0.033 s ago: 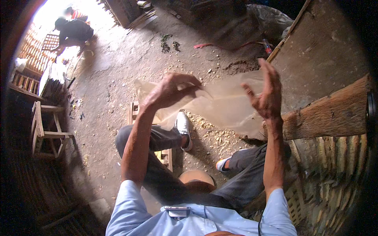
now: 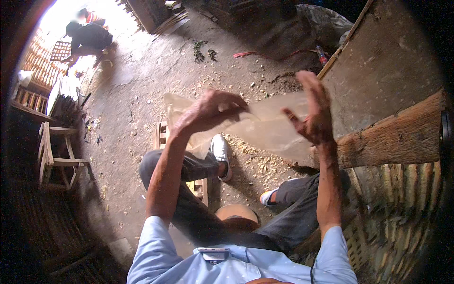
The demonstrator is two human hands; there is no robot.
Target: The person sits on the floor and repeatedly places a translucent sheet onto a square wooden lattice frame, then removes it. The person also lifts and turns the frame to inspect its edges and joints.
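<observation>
A thin, translucent plastic sheet (image 2: 279, 130), perhaps a bag, hangs above the floor before my knees. My left hand (image 2: 213, 111) pinches it near the middle, thumb and fingers pressed together, and part of it drapes behind that wrist. Beside the sheet's right part, my right hand (image 2: 313, 111) is raised with thumb and fingers spread, slightly blurred. Some of the sheet lies behind this hand; nothing shows in its grasp.
A rough wooden plank (image 2: 388, 135) juts in from the right. Yellowish chips (image 2: 257, 158) litter the floor below the sheet. A wooden frame stand (image 2: 61, 156) is at left. Far left, a person in dark clothes (image 2: 90, 38) bends by a crate. A red strap (image 2: 248, 54) lies ahead.
My right hand has shifted slightly left, toward my left hand. My left hand has moved a little to the right, still pinching the plastic sheet.
</observation>
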